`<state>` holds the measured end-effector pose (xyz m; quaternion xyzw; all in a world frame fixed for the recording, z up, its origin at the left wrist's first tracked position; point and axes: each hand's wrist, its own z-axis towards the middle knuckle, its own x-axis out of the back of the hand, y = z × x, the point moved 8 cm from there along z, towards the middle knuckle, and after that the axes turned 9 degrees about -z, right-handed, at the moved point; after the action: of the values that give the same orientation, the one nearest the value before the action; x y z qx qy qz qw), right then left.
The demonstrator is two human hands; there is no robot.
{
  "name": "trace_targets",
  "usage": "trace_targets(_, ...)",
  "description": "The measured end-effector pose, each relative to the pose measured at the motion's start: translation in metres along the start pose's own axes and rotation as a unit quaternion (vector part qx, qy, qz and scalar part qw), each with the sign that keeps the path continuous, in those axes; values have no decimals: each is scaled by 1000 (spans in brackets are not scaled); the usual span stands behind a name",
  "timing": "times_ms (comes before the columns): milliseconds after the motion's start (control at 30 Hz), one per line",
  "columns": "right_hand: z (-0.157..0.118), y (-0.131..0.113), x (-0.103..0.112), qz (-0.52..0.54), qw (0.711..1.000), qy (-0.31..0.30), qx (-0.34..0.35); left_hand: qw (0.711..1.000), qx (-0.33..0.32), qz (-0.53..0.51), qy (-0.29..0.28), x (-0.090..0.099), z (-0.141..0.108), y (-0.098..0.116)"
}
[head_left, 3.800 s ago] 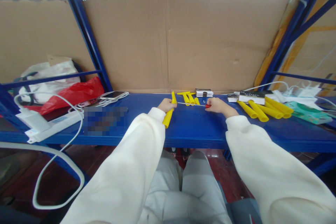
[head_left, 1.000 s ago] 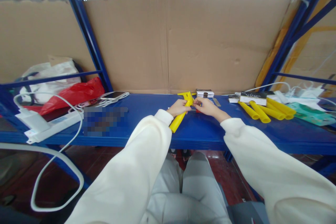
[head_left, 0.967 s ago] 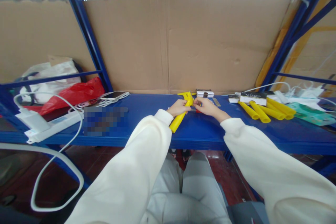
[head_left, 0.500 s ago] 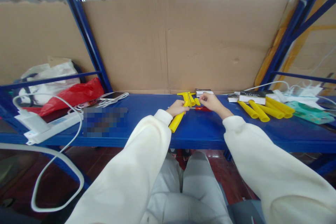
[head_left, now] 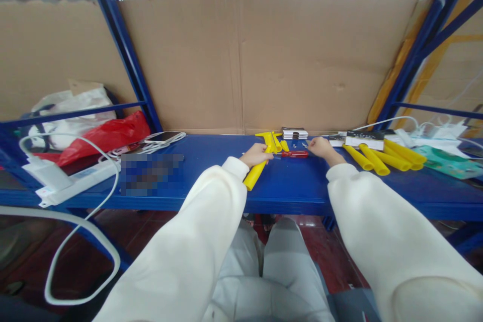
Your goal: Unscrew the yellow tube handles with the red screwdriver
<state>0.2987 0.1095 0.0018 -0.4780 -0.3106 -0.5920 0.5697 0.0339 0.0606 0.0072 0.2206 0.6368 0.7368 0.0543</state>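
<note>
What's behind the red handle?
Behind the red handle are small shiny bits and, farther back, a black-and-white stack. The stack covers whatever is low down right behind it, so that can't be seen.

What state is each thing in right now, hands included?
Left hand: closed around the yellow tube.
Yellow tube: slanted.
Right hand: fingers curled near small metal parts; grip unclear.
Red-handled screwdriver: sideways, shaft partly hidden by left hand.
Loose yellow tubes: lying grouped.
Phone: flat, screen dark.
Power strip: adapter plugged in.
Red bag: crumpled.
</note>
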Motion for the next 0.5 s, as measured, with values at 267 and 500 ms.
trace_targets(267, -2, 7, 5, 10, 999, 15, -27, 1000, -7, -8, -5, -1, 1, 0)
trace_targets(500, -6, 2, 12, 38, 999, 26, -28, 1000, -10, -4, -18, -5, 3, -2)
